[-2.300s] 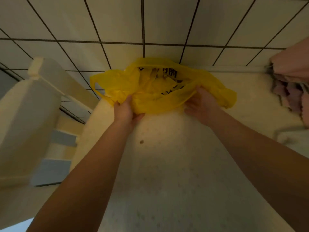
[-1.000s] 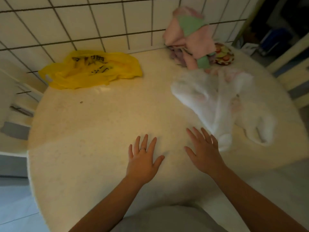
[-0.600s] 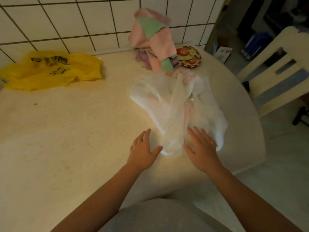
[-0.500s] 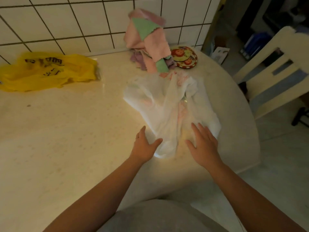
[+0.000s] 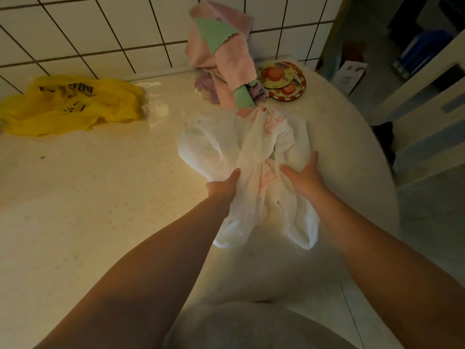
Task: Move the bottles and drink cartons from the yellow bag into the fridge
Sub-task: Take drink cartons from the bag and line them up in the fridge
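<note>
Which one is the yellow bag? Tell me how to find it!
Look along the tiled wall behind the pale table. At its foot, far left, lies the yellow bag, crumpled flat. Only it is bright yellow with dark print; the white bag lies further right.

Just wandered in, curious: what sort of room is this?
Likely a home kitchen or dining corner: white tiled wall, a round table holding a yellow bag and a white bag, a chair beside it.

Left hand (image 5: 222, 188), right hand (image 5: 303, 176) now on white bag (image 5: 251, 152).
</note>
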A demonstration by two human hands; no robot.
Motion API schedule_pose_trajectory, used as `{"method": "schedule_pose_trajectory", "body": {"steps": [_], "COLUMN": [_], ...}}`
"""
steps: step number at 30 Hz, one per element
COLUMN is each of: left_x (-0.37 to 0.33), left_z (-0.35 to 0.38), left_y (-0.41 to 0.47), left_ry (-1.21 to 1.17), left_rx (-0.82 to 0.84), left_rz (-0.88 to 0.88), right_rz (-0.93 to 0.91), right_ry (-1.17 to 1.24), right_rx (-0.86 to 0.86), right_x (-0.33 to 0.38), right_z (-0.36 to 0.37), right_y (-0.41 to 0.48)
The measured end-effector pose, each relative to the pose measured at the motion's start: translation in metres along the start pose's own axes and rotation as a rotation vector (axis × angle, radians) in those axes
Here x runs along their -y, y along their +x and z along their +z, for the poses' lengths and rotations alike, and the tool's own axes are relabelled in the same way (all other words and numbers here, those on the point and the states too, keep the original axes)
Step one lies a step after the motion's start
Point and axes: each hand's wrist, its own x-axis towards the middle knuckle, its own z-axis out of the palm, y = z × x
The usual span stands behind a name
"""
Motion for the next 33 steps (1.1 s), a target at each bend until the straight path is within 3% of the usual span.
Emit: {"method": "schedule_pose_trajectory", "body": {"steps": [4,9,14,25,33], "left_x": [-0.005,-0.023,-0.046,-0.058,-0.039], "left_z": [0.007,-0.004,-0.034,-0.122,-0.227], "left_y": [0.010,0.014,0.006,-0.022,-0.025], "left_ry": [0.070,0.092,0.034,-0.273,-0.400], "left_rx": [-0.014,-0.060,-0.235,-0.429,-0.495], "left_rz": [0.031,0.112,0.247,0.482,0.530], "right_rz": [-0.006,-0.184,-0.317,-0.460,-0.468], "right_ry": [-0.054,0.012,0.165,0.304,0.285], "right_rx": [-0.046,-0.171,-0.294,-0.276,-0.206], "right_x": [0.002,0.005,0.039,0.105,0.151], "right_z": [-0.002,-0.009,-0.015,0.004,0.083], "right_y": [0.013,0.025,0.015,-0.043,-0.113]}}
